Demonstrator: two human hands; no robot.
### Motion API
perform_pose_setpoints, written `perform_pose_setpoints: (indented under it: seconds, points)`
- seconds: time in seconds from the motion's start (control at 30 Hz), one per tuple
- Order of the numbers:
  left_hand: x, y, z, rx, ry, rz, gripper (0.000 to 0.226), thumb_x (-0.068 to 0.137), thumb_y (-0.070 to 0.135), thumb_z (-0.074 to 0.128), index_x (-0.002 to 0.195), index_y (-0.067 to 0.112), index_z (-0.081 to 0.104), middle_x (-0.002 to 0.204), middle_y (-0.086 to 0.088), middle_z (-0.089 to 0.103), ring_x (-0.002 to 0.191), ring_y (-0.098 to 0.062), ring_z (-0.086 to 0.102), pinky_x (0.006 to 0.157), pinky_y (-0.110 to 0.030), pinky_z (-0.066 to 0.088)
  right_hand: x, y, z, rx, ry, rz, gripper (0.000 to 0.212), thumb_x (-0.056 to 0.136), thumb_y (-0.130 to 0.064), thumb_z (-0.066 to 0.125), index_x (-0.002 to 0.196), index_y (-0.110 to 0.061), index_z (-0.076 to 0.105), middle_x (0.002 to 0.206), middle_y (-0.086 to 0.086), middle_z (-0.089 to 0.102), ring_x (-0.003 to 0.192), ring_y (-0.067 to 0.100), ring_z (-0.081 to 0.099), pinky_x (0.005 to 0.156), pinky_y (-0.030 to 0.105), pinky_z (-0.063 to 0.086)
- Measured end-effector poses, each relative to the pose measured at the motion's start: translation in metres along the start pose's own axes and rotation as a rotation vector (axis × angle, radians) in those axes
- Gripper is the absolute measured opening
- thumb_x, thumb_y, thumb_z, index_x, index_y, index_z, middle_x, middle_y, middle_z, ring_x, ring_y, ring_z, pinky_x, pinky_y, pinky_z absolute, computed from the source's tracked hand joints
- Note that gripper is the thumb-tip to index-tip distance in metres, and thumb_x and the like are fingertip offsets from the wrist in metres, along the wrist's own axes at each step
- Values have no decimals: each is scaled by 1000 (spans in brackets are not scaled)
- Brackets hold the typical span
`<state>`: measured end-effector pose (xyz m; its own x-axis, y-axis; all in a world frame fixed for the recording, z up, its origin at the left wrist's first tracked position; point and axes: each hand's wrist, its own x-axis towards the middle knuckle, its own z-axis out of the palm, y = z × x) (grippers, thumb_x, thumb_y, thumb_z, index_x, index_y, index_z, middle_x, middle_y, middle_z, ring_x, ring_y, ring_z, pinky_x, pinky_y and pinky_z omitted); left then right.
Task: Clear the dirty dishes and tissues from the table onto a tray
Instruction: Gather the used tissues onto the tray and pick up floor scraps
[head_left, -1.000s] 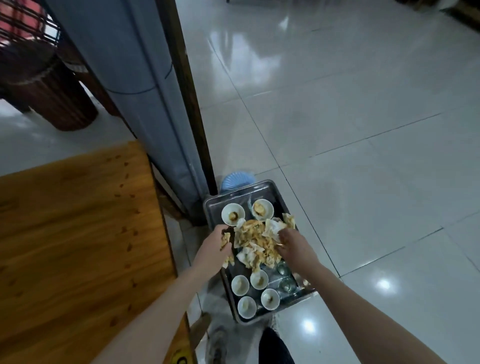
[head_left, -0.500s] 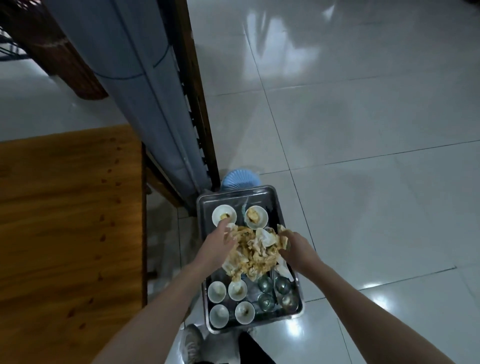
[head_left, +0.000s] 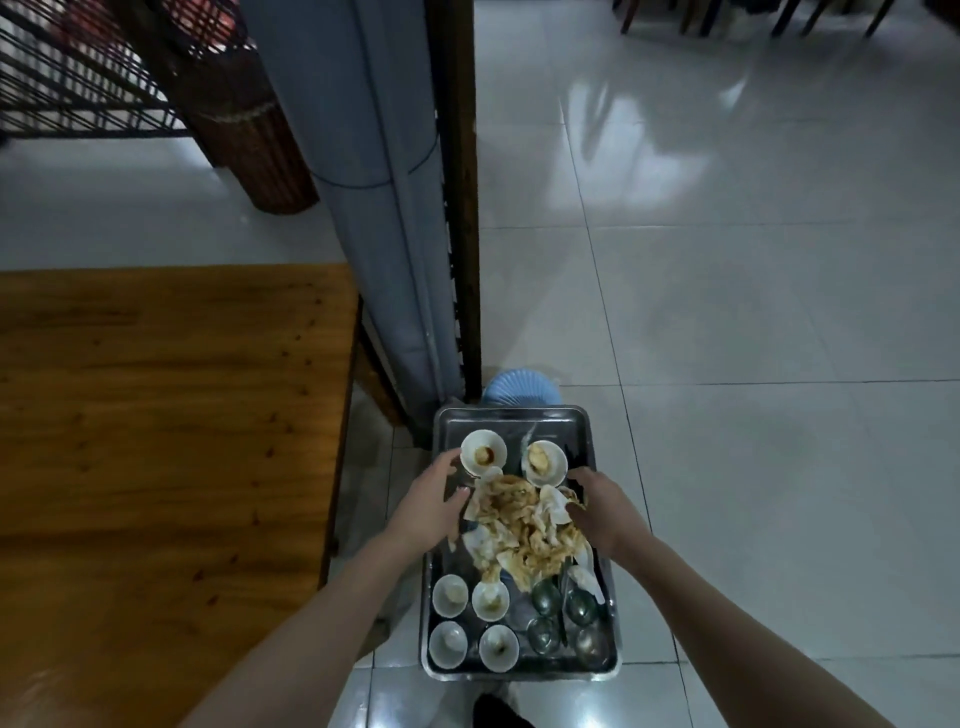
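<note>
A steel tray (head_left: 511, 413) sits on a blue stool (head_left: 519, 384) beside the wooden table (head_left: 156, 415). A heap of stained, crumpled tissues (head_left: 519, 525) lies across the tray's middle. Behind the heap stand two white bowls with leftovers (head_left: 483, 453). In front of it are several small white cups (head_left: 470, 621) and several metal cups (head_left: 563, 621). My left hand (head_left: 431, 504) is at the heap's left side with fingers spread, touching its edge and close to the back-left bowl. My right hand (head_left: 602, 512) rests against the heap's right side, fingertips on the tissues.
A dark wooden post (head_left: 457, 208) and a grey rolled curtain (head_left: 363, 182) rise just behind the tray. A brown wicker seat (head_left: 249, 130) stands at the back left. Glossy white floor tiles (head_left: 753, 364) spread to the right. My shoe (head_left: 498, 712) shows below the tray.
The tissue heap has come down and settled on the tray's middle. Both hands have loosened and moved to its sides. My view has shifted, so the tray now sits straighter.
</note>
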<state>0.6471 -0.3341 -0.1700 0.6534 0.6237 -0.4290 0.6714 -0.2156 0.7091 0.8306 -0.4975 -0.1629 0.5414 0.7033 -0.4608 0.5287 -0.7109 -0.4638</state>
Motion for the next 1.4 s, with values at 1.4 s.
perform_pose_setpoints:
  seconds: [1.4]
  points:
    - [-378,-353,-290,244,604,-496,56,100,45,37,150,31,16,160,0,7,147,-26,8,116,-51,14,-159,-488,293,-467,-56,-815,60,97,-28,49,149,-33,19,158,-1,16,145,22,13,117,44,8]
